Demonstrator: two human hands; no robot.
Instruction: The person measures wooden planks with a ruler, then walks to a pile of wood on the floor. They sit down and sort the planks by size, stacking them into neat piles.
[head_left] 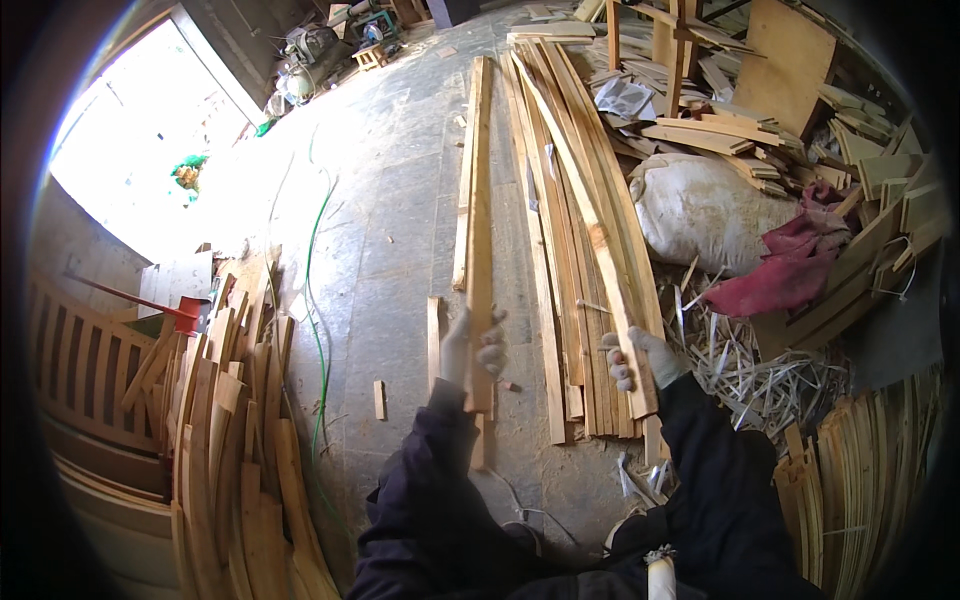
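My left hand (474, 346), in a pale glove, grips a long thin wooden slat (480, 200) that stretches away from me over the stone floor. A second slat lies right beside it on its left. My right hand (637, 360), also gloved, is closed on the near end of another long slat (590, 220), which lies on top of a row of similar slats (560, 250) spread lengthwise on the floor. Both dark sleeves come up from the lower edge.
A stack of curved wooden pieces (230, 430) stands at the left with a wooden railing (90, 360) behind it. A white sack (700, 205), red cloth (790, 265), straw and scrap boards fill the right. A green hose (318, 270) crosses the floor.
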